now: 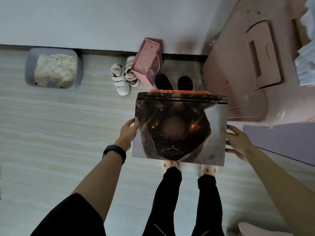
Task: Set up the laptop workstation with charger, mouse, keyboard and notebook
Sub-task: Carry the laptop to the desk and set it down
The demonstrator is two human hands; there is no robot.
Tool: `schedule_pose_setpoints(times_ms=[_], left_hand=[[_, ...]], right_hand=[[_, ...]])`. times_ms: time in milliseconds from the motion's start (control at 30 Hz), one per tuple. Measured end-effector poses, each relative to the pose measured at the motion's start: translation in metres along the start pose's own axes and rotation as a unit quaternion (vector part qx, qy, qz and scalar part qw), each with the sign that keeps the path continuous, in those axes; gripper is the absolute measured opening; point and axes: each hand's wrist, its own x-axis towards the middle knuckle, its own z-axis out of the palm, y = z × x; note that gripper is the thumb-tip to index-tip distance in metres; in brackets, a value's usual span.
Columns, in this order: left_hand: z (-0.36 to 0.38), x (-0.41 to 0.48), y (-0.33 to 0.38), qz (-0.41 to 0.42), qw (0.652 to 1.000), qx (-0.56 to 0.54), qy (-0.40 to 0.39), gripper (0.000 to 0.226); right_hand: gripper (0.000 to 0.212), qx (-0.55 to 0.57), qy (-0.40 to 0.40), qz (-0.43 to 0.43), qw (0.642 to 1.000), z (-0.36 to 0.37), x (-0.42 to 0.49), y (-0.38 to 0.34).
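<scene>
Pale wood-grain floor (59, 133) fills most of what we see, meeting a white wall (102, 19) along a dark skirting line. Against that wall sits a grey basket (29, 68) with a beige, fluffy mass (55, 70) inside. Further right are a pair of small white shoes (121, 79), then a pink gift bag (146, 62) leaning tilted just beside them, and a pair of black shoes (162, 81). A large pink case (238, 74) takes up the right side.

We hold the laptop (179, 126) in the air between both hands, above the floor and over our own feet, with its lid closed and facing up. The lid is glossy, with a dark printed skin on it. A red-orange strip (179, 91) shows past the hinge edge, and we cannot tell what it belongs to.

Our left grip (129, 132) is clamped on the laptop's left edge, thumb on top of the lid and fingers underneath. A black wristband (114, 153) sits on that wrist. Our right grip (238, 142) is clamped on the right edge, fingers spread, some lying over the rim and some below it.

Below the laptop we see black leggings (163, 201) and pale slippers (208, 169).
</scene>
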Motion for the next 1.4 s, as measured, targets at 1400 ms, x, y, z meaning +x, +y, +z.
schedule_pose_setpoints(times_ms=[1400], left_hand=[[-0.302,-0.647,-0.448,0.063,0.72,-0.568,0.394,0.026]], right_hand=[[0.015,-0.475,-0.404,-0.334,0.706,0.409,-0.55,0.082]])
